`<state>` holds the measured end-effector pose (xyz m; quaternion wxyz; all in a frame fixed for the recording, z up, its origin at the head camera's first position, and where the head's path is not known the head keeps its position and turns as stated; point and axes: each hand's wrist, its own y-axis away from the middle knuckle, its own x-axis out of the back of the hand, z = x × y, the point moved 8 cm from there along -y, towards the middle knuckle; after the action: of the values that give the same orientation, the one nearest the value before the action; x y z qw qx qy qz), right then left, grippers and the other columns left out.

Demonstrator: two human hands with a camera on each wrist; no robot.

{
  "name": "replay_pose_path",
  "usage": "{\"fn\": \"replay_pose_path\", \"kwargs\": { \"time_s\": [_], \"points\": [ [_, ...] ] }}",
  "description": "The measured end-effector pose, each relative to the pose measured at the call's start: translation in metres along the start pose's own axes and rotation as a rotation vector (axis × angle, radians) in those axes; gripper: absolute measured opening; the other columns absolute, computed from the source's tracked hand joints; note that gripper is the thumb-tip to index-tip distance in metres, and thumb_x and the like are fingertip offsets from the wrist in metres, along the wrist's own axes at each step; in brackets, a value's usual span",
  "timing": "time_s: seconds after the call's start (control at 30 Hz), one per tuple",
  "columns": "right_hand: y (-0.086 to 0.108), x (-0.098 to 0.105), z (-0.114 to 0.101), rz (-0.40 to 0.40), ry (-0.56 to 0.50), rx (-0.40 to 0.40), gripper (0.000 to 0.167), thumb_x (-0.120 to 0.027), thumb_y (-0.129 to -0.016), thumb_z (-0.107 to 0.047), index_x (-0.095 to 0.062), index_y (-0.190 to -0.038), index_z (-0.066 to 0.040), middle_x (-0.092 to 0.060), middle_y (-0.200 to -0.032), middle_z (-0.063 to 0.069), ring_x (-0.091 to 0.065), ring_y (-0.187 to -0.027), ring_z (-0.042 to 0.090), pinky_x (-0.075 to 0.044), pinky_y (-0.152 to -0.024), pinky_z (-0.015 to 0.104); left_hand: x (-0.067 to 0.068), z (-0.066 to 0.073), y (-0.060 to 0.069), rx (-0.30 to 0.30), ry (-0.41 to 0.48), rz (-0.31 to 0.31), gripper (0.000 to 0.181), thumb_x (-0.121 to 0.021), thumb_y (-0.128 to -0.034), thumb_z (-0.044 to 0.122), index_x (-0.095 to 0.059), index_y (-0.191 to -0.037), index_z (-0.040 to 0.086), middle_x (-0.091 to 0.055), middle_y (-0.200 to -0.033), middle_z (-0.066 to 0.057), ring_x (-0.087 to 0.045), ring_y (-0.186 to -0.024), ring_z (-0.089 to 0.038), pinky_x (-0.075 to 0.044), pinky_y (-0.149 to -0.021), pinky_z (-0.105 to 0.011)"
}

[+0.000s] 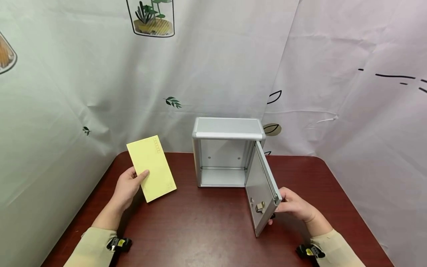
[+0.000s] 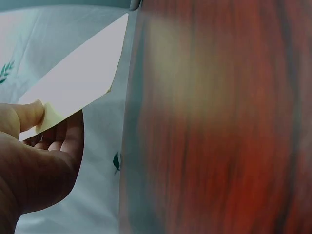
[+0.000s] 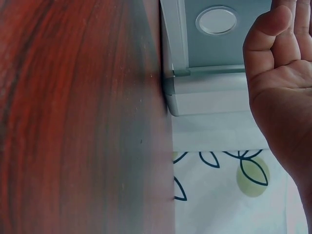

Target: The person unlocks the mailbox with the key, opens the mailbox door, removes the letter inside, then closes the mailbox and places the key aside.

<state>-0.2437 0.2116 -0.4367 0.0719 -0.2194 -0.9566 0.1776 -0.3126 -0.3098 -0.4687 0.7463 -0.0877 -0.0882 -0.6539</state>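
A yellow envelope [image 1: 151,163] is tilted above the left part of the table. My left hand [image 1: 128,185] pinches it near its lower left edge, thumb on the front; the left wrist view shows the fingers behind the envelope [image 2: 83,73]. A silver metal box [image 1: 230,128] stands at the table's back with its door [image 1: 261,178] swung out toward me. My right hand [image 1: 297,205] grips at the door's free edge from the outer side, by a small black piece. The door partly hides its fingers. In the right wrist view, the right hand [image 3: 282,87] is beside the door.
A lock [image 1: 260,207] sits on the door's inner face. The dark red wooden table [image 1: 186,230] reaches back to a white cloth [image 1: 227,66] printed with leaves and jars. Black bands with cameras [image 1: 119,244] are worn on both wrists.
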Motion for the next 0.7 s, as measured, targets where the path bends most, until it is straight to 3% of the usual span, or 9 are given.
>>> {"fn": "replay_pose_path", "kwargs": {
  "time_s": [0.2,0.7],
  "points": [
    [0.000,0.000,0.000,0.004,0.007,-0.004,0.027,-0.049,-0.104,0.014,-0.075,-0.113,0.010,-0.071,-0.087,0.036,-0.076,-0.074,0.043,-0.067,-0.077,0.051,0.010,-0.008,0.000,0.058,0.006,-0.004,0.053,-0.067,-0.1145,0.023,-0.054,-0.149,-0.015,-0.077,-0.104,0.000,-0.075,-0.088,-0.005,-0.063,-0.077,-0.025],
    [-0.001,-0.002,0.000,-0.001,0.013,-0.005,0.027,-0.049,-0.105,0.012,-0.074,-0.113,0.009,-0.070,-0.087,0.034,-0.076,-0.074,0.042,-0.065,-0.071,0.056,0.017,-0.026,-0.008,0.154,-0.100,-0.054,0.049,-0.066,-0.1138,0.019,-0.054,-0.144,-0.018,-0.074,-0.095,-0.005,-0.074,-0.075,-0.012,-0.065,-0.067,-0.031]
  ]
}}
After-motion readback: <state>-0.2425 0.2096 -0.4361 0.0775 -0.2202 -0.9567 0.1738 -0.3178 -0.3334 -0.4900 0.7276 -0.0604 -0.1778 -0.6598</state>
